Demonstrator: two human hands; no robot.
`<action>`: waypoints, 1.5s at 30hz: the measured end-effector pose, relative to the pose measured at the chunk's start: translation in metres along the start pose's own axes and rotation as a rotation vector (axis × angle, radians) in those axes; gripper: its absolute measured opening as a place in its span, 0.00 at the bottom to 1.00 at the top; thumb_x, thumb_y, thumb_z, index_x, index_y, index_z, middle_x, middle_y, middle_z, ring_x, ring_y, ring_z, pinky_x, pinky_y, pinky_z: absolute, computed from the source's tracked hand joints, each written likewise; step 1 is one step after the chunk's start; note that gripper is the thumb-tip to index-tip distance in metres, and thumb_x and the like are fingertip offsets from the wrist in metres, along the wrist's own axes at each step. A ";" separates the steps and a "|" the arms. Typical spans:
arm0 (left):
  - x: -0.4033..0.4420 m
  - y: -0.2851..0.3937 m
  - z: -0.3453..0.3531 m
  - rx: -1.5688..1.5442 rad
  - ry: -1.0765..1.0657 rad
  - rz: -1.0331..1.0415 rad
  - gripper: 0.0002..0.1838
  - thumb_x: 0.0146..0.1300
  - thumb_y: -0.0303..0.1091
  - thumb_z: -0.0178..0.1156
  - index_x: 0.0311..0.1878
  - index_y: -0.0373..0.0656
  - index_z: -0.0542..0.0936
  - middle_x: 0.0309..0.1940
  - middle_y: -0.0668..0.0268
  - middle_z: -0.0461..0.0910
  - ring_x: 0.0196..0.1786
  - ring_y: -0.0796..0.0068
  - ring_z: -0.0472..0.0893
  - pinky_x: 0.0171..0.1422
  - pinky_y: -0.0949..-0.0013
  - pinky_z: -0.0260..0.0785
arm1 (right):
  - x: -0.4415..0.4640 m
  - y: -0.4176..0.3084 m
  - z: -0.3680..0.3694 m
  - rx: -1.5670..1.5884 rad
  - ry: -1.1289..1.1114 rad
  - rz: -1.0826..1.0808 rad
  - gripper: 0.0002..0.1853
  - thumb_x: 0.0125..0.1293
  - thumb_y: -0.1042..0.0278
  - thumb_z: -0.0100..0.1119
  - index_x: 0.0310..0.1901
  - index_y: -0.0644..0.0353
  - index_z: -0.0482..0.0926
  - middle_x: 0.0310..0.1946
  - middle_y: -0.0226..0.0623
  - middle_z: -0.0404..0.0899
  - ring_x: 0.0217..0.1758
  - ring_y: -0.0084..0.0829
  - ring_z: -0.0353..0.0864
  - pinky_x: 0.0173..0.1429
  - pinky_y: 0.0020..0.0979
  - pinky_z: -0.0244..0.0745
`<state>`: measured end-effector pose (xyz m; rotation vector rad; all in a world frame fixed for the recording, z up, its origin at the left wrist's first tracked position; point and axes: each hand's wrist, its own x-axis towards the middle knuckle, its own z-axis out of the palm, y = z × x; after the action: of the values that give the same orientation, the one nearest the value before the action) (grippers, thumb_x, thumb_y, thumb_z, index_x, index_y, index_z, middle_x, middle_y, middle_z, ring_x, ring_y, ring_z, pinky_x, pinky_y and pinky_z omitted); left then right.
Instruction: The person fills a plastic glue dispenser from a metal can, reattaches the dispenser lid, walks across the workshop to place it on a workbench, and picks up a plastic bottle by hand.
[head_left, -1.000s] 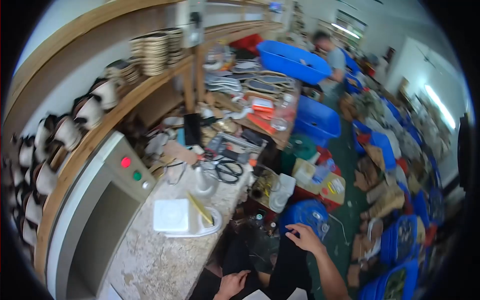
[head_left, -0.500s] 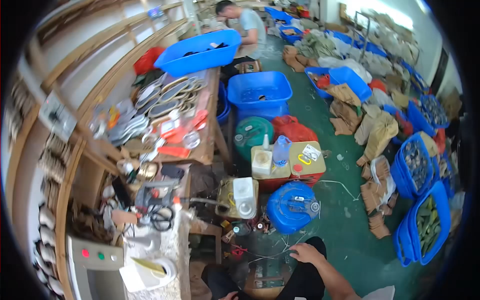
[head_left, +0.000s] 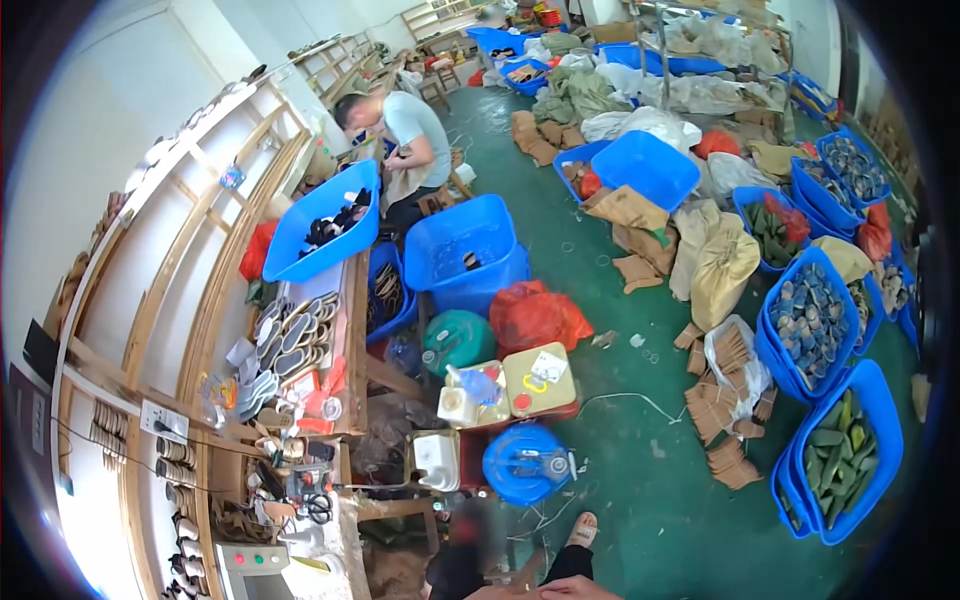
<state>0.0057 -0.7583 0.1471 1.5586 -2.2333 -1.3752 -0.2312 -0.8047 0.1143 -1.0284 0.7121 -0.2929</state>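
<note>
At the bottom edge, my right hand (head_left: 578, 588) is over my lap, close to my left hand (head_left: 500, 593). Both are mostly cut off by the frame, so their fingers and anything in them are hidden. My dark-trousered legs show beneath, with one sandalled foot (head_left: 584, 530) on the green floor. Ahead of me stand a blue round drum (head_left: 525, 465) and a white plastic jug (head_left: 436, 460). To the left, the workbench carries scissors (head_left: 319, 508) and several shoe soles (head_left: 300, 335).
Another person (head_left: 415, 135) bends over work beyond a blue tub (head_left: 325, 225) of dark pieces. Blue crates of green pieces (head_left: 840, 455) and grey pieces (head_left: 812, 320) line the right. Tan stacked pieces (head_left: 735, 465) and a loose cord (head_left: 630, 398) lie on the floor.
The view has tilted up and shifted, so the bench and drum sit lower and farther left. My right hand has left my knee and come in beside my left hand.
</note>
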 end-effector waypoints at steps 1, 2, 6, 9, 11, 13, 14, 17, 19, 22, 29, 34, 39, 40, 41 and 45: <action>0.007 0.005 -0.007 0.202 -0.208 0.107 0.17 0.70 0.38 0.61 0.61 0.58 0.81 0.31 0.54 0.83 0.28 0.49 0.81 0.32 0.51 0.73 | -0.008 0.003 -0.014 -0.074 0.000 0.011 0.17 0.72 0.56 0.65 0.50 0.64 0.86 0.42 0.43 0.87 0.47 0.36 0.85 0.52 0.39 0.79; 0.025 0.019 -0.013 0.142 -0.213 0.149 0.19 0.70 0.39 0.61 0.63 0.59 0.80 0.31 0.53 0.83 0.29 0.49 0.81 0.33 0.51 0.73 | -0.015 0.008 -0.027 -0.148 -0.002 0.023 0.18 0.71 0.56 0.67 0.50 0.64 0.86 0.41 0.43 0.87 0.46 0.35 0.85 0.52 0.38 0.80; 0.081 0.018 -0.015 0.030 -0.353 0.256 0.24 0.71 0.41 0.60 0.69 0.60 0.75 0.36 0.52 0.82 0.38 0.51 0.83 0.42 0.52 0.75 | -0.026 0.062 -0.054 0.041 0.217 0.065 0.16 0.68 0.59 0.70 0.48 0.63 0.87 0.41 0.41 0.88 0.44 0.32 0.86 0.50 0.37 0.81; 0.121 0.027 -0.021 0.338 -0.493 0.335 0.24 0.76 0.38 0.51 0.73 0.62 0.67 0.42 0.62 0.76 0.45 0.59 0.83 0.47 0.56 0.77 | -0.038 0.007 -0.086 0.037 0.258 0.071 0.15 0.68 0.61 0.71 0.48 0.63 0.87 0.39 0.40 0.88 0.43 0.31 0.86 0.50 0.36 0.81; 0.150 0.030 -0.032 0.359 -0.529 0.398 0.23 0.76 0.39 0.52 0.72 0.61 0.68 0.43 0.63 0.77 0.45 0.59 0.83 0.47 0.56 0.76 | -0.039 -0.008 -0.102 0.078 0.331 0.055 0.14 0.68 0.61 0.71 0.48 0.63 0.87 0.38 0.39 0.88 0.42 0.30 0.86 0.51 0.35 0.81; 0.177 0.043 -0.051 0.352 -0.570 0.391 0.23 0.74 0.37 0.53 0.70 0.59 0.69 0.43 0.63 0.77 0.46 0.59 0.83 0.48 0.55 0.76 | -0.021 0.015 -0.120 0.116 0.350 0.043 0.13 0.68 0.61 0.70 0.44 0.63 0.87 0.35 0.38 0.87 0.39 0.29 0.84 0.47 0.36 0.80; 0.194 0.049 -0.067 0.357 -0.558 0.374 0.23 0.73 0.37 0.53 0.70 0.58 0.70 0.43 0.63 0.77 0.46 0.58 0.83 0.48 0.55 0.76 | -0.015 0.020 -0.129 0.131 0.364 0.044 0.13 0.68 0.60 0.70 0.43 0.63 0.87 0.33 0.37 0.86 0.38 0.29 0.83 0.45 0.36 0.80; 0.243 0.057 -0.089 0.355 -0.554 0.364 0.24 0.70 0.34 0.54 0.69 0.58 0.70 0.43 0.62 0.77 0.47 0.57 0.83 0.48 0.53 0.76 | -0.010 -0.044 -0.176 -0.028 0.415 0.128 0.17 0.72 0.53 0.65 0.48 0.60 0.88 0.30 0.28 0.85 0.35 0.19 0.78 0.44 0.29 0.78; 0.283 0.051 -0.092 0.331 -0.509 0.392 0.25 0.70 0.35 0.53 0.70 0.58 0.69 0.43 0.61 0.77 0.47 0.56 0.83 0.47 0.53 0.76 | 0.000 -0.065 -0.215 -0.156 0.485 0.167 0.18 0.68 0.51 0.69 0.43 0.61 0.89 0.28 0.31 0.86 0.33 0.21 0.82 0.42 0.30 0.80; 0.351 0.036 -0.103 0.229 -0.398 0.422 0.30 0.71 0.36 0.52 0.76 0.61 0.65 0.41 0.58 0.79 0.44 0.53 0.84 0.46 0.53 0.76 | 0.025 -0.086 -0.271 -0.345 0.578 0.279 0.15 0.69 0.56 0.68 0.37 0.62 0.86 0.28 0.36 0.84 0.33 0.28 0.82 0.40 0.36 0.77; 0.495 0.037 -0.272 0.119 0.022 -0.002 0.31 0.72 0.40 0.55 0.77 0.57 0.64 0.44 0.52 0.82 0.47 0.47 0.83 0.50 0.49 0.75 | 0.118 -0.128 -0.499 -0.223 0.775 -0.150 0.11 0.71 0.63 0.62 0.44 0.63 0.81 0.29 0.35 0.78 0.31 0.36 0.75 0.38 0.40 0.72; 0.523 -0.017 -0.365 0.053 0.497 -0.186 0.29 0.70 0.40 0.58 0.74 0.56 0.68 0.43 0.51 0.83 0.45 0.46 0.83 0.48 0.46 0.77 | 0.179 -0.196 -0.635 -0.329 0.647 0.056 0.14 0.75 0.61 0.56 0.51 0.62 0.80 0.40 0.38 0.80 0.44 0.33 0.78 0.47 0.38 0.75; 0.575 -0.067 -0.400 0.160 0.228 -0.530 0.28 0.70 0.44 0.57 0.73 0.58 0.70 0.48 0.52 0.83 0.50 0.49 0.84 0.50 0.45 0.77 | 0.280 -0.234 -0.753 -0.817 0.432 0.175 0.19 0.75 0.55 0.56 0.51 0.64 0.81 0.35 0.42 0.84 0.41 0.33 0.84 0.44 0.38 0.78; 0.589 -0.076 -0.405 0.157 0.177 -0.577 0.28 0.70 0.45 0.57 0.73 0.58 0.70 0.49 0.52 0.84 0.51 0.50 0.84 0.50 0.45 0.78 | 0.304 -0.241 -0.776 -0.943 0.377 0.153 0.20 0.75 0.54 0.56 0.50 0.65 0.81 0.32 0.43 0.84 0.39 0.34 0.85 0.42 0.39 0.78; 0.605 -0.084 -0.410 0.064 0.166 -0.605 0.29 0.70 0.46 0.57 0.73 0.57 0.70 0.52 0.51 0.83 0.54 0.49 0.84 0.54 0.46 0.77 | 0.329 -0.288 -0.778 -0.743 0.356 0.344 0.23 0.73 0.49 0.58 0.50 0.66 0.83 0.34 0.46 0.86 0.37 0.41 0.85 0.41 0.43 0.80; 0.664 -0.098 -0.442 -0.178 0.239 -0.537 0.29 0.71 0.45 0.56 0.74 0.57 0.69 0.53 0.48 0.83 0.55 0.47 0.83 0.60 0.50 0.75 | 0.417 -0.367 -0.822 -1.030 0.208 0.008 0.23 0.73 0.51 0.59 0.53 0.64 0.83 0.36 0.52 0.87 0.35 0.49 0.86 0.42 0.45 0.83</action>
<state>-0.0084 -1.5594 0.0780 2.2119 -1.5710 -1.3525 -0.4298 -1.7698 -0.0002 -1.9849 1.0900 0.0018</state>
